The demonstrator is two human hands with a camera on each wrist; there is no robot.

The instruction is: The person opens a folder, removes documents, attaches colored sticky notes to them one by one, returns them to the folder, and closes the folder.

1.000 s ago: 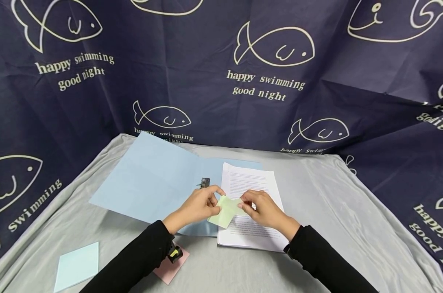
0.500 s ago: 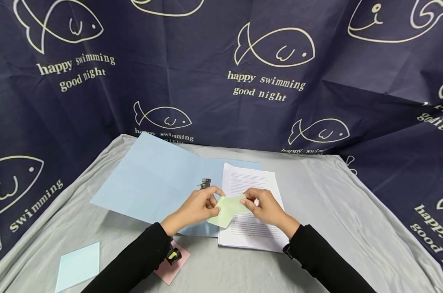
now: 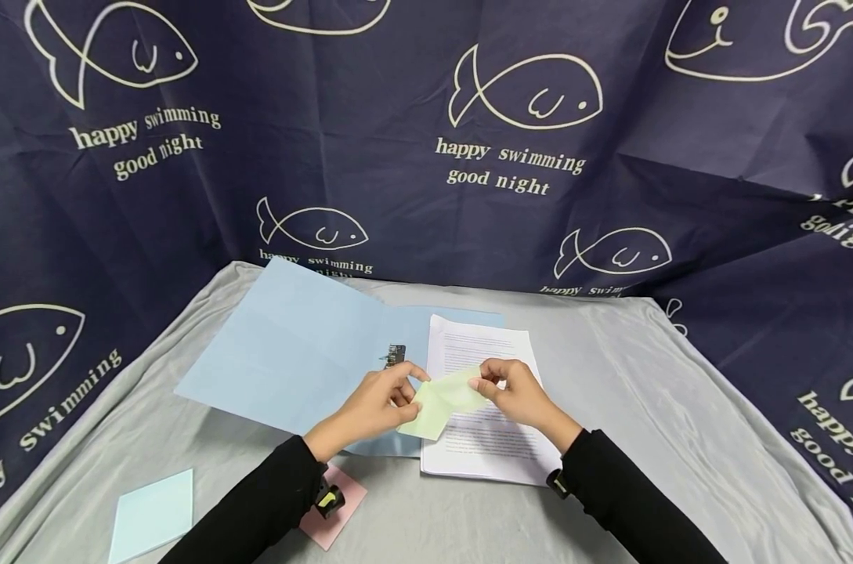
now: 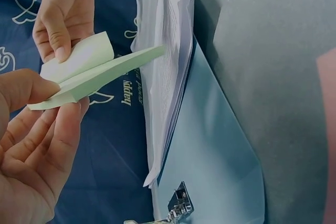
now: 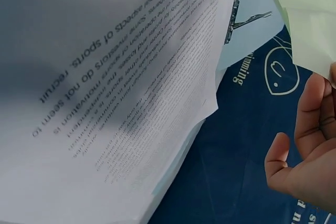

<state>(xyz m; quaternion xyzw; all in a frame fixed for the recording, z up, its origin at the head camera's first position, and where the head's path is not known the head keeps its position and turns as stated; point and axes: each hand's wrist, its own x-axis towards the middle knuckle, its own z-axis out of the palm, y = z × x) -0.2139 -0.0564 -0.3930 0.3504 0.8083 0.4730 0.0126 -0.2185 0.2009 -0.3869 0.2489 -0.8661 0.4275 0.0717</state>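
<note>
My left hand (image 3: pixel 370 407) grips a pale green pad of sticky notes (image 4: pixel 97 81), thumb above and fingers beneath. The thumb and fingers of my right hand (image 3: pixel 521 393) pinch the top sheet (image 4: pixel 86 53), which stands lifted and bent away from the pad. Both hands are over a stack of printed paper (image 3: pixel 482 454), its text facing up. This stack lies on the right half of an opened light blue folder (image 3: pixel 292 345). Near the folder's fold is a dark metal clip (image 3: pixel 395 355), seen left of the paper.
At the front left lies a pale blue square pad (image 3: pixel 153 513). A pink pad (image 3: pixel 337 521) is partly hidden beneath my left wrist. Grey cloth (image 3: pixel 609 368) covers the table, and a dark blue fish-print curtain (image 3: pixel 398 157) hangs behind it.
My right hand has moved to the right and slightly up, drawing the green top sheet further from the pad. The left hand has barely shifted, still holding the pad.
</note>
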